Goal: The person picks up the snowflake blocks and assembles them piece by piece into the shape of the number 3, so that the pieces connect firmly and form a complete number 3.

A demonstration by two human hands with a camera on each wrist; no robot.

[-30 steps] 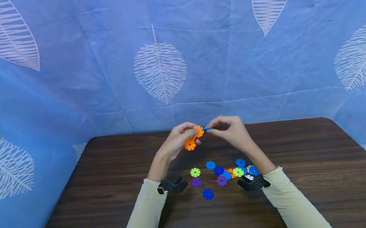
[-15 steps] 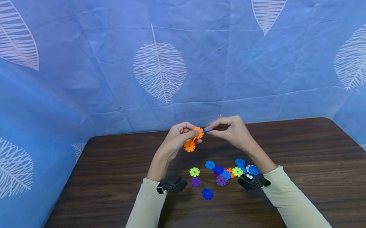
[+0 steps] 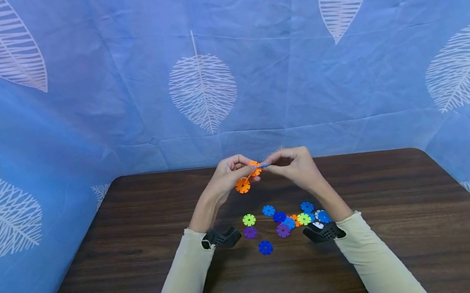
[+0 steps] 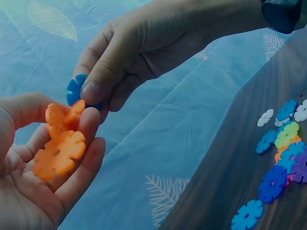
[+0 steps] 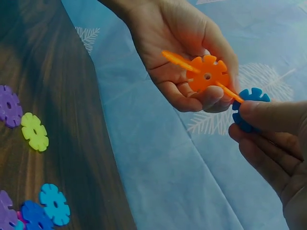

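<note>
My left hand [image 3: 227, 180] grips a small chain of orange notched plastic discs [image 5: 207, 74], slotted together at angles. Thumb and fingers hold the middle of the chain, and one orange disc [image 4: 60, 153] hangs over the palm in the left wrist view. My right hand [image 3: 298, 169] pinches a blue notched disc [image 5: 252, 96] between thumb and fingers. The blue disc's edge meets the outermost orange disc, which is seen nearly edge-on in the right wrist view. How deep the slots sit in each other is hidden by the fingertips. Both hands are raised above the table's far side.
Loose notched discs lie on the dark wooden table [image 3: 165, 262]: a lime disc [image 3: 249, 220], a purple disc [image 3: 250, 232] and a dark blue disc [image 3: 265, 247]. Several mixed discs [image 3: 304, 219] cluster near the right wrist. A blue leaf-print cloth [image 3: 253, 86] hangs behind.
Both hands keep their holds and have barely moved. The blue disc appears slightly closer against the orange one. The discs on the table stay put while the view shifts a little.
</note>
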